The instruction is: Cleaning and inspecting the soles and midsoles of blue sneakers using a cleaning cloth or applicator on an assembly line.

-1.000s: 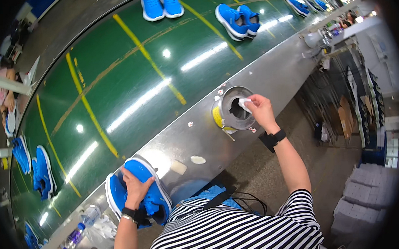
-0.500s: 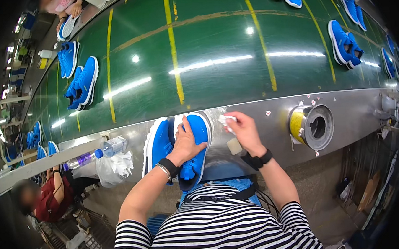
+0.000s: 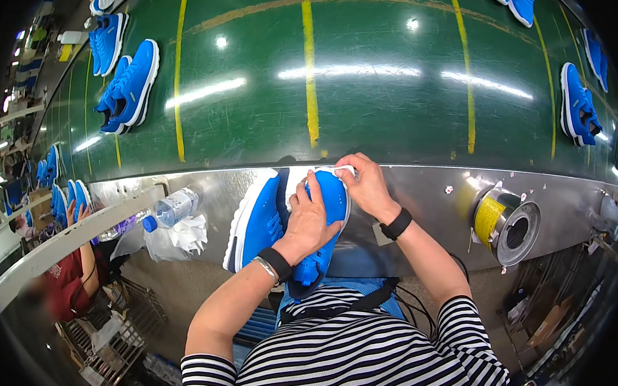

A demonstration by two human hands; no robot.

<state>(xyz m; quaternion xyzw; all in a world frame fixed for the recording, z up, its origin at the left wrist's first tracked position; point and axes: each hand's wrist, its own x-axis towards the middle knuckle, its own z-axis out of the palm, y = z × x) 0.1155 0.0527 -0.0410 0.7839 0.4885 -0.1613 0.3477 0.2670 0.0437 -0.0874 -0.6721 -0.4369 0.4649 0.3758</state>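
Observation:
A pair of blue sneakers with white soles lies on the metal ledge in front of me. My left hand [image 3: 304, 225] grips the right-hand sneaker [image 3: 333, 191] from above, its fingers over the toe and the thumb at the side. In my right hand [image 3: 370, 189], thumb and fingers pinch a small white cloth or wad of tissue [image 3: 344, 169] against the toe's outer rim. Close beside it, the other sneaker [image 3: 255, 221] rests untouched. A small pale block [image 3: 381, 234] lies by my right wrist, partly hidden.
Beyond the ledge runs a green conveyor belt [image 3: 249, 133] with yellow lines, carrying more blue sneakers [image 3: 133, 87]. On the right stands a round metal container [image 3: 520, 233] with a yellow label. A plastic bottle [image 3: 175, 207] and crumpled white tissue [image 3: 184, 236] lie left. Another person [image 3: 70, 282] sits far left.
My right hand has moved left with the white cloth and now presses it to the sneaker's toe. The left hand keeps its hold. The view has shifted, and the belt's sneakers appear displaced.

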